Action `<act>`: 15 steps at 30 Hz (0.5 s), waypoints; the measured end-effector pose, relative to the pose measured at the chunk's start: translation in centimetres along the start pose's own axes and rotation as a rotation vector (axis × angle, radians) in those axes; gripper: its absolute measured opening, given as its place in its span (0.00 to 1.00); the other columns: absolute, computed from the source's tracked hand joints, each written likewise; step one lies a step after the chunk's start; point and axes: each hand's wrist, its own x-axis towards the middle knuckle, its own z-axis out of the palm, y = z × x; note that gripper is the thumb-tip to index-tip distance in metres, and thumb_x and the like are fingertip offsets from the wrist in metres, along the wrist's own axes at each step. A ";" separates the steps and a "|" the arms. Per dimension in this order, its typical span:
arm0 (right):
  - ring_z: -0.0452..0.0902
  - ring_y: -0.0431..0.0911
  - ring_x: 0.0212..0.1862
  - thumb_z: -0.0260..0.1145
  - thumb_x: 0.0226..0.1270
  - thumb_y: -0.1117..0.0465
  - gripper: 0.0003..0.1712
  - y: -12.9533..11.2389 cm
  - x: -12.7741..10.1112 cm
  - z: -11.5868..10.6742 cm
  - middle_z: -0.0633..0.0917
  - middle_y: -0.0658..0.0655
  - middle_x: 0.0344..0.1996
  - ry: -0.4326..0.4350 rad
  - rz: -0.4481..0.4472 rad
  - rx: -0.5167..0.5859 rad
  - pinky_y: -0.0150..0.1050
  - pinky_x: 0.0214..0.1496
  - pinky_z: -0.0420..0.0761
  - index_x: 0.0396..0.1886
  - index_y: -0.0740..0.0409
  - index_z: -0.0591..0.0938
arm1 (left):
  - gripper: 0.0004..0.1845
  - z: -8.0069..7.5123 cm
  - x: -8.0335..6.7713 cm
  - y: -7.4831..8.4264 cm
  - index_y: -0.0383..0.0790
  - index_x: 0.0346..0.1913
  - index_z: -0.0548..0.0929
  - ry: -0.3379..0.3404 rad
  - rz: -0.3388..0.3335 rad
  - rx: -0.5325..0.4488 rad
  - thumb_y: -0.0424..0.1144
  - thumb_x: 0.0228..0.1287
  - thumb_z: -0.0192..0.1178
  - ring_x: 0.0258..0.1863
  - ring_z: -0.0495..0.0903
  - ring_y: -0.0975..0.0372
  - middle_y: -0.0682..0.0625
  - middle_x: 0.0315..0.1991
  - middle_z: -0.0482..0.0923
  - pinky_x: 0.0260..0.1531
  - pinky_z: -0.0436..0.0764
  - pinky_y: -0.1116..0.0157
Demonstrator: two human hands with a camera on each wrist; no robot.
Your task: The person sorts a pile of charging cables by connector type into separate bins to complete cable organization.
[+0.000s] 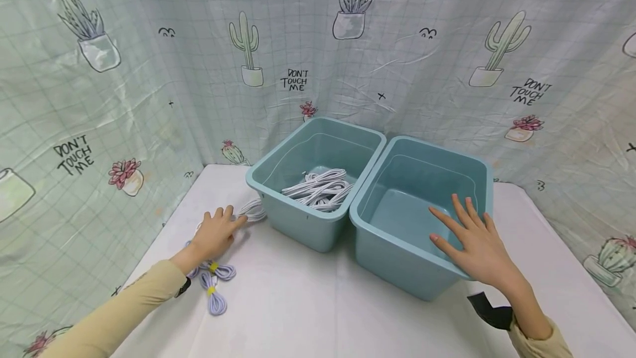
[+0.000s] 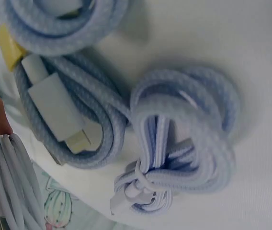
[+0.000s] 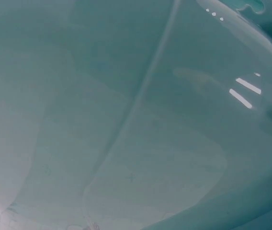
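My left hand (image 1: 213, 233) pinches a coiled white cable (image 1: 254, 210) beside the left bin, its fingers at the coil's near end. In the left wrist view, a fingertip presses the end of that white bundle (image 2: 15, 184) at the left edge. Below the left wrist lie several lavender braided cables, among them a coil with a yellow tie (image 1: 216, 298); one coil (image 2: 107, 115) shows its pale plug close up. My right hand (image 1: 479, 247) is spread with straight fingers over the near right rim of the right bin (image 1: 397, 236), holding nothing.
The left bin (image 1: 298, 214), blue-green like the right one, contains a pile of white cables (image 1: 323, 189). Both bins stand side by side, slightly angled, on a white-covered table (image 1: 298, 303). A cactus-print curtain (image 1: 318, 59) encloses the back and sides.
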 end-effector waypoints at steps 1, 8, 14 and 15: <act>0.29 0.60 0.70 0.52 0.64 0.44 0.32 0.0 0.0 0.0 0.44 0.64 0.69 0.001 0.000 -0.001 0.69 0.59 0.37 0.67 0.43 0.59 | 0.25 -0.2 0.0 0.0 0.45 0.47 0.71 0.002 -0.001 0.009 0.33 0.41 0.65 0.30 0.70 0.49 0.39 0.36 0.68 0.23 0.70 0.52; 0.29 0.59 0.70 0.52 0.63 0.44 0.32 0.1 0.0 0.0 0.44 0.64 0.69 0.010 -0.006 0.003 0.69 0.59 0.37 0.67 0.44 0.59 | 0.27 -0.8 0.2 -0.3 0.32 0.46 0.72 -0.013 -0.035 0.121 0.35 0.38 0.68 0.33 0.70 0.49 0.40 0.37 0.69 0.25 0.70 0.52; 0.30 0.60 0.70 0.52 0.63 0.44 0.33 0.0 -0.1 0.0 0.44 0.64 0.69 0.006 -0.005 0.003 0.70 0.59 0.38 0.67 0.43 0.59 | 0.23 -1.4 0.1 -1.1 0.36 0.39 0.74 0.050 -0.032 0.167 0.34 0.34 0.69 0.35 0.69 0.49 0.41 0.37 0.67 0.29 0.68 0.46; 0.30 0.60 0.70 0.52 0.63 0.44 0.33 0.0 -0.1 0.0 0.44 0.64 0.69 0.005 -0.004 0.002 0.70 0.59 0.38 0.67 0.43 0.59 | 0.23 -1.5 0.1 -1.3 0.37 0.39 0.74 0.062 -0.028 0.171 0.35 0.34 0.70 0.36 0.69 0.49 0.42 0.37 0.67 0.29 0.68 0.46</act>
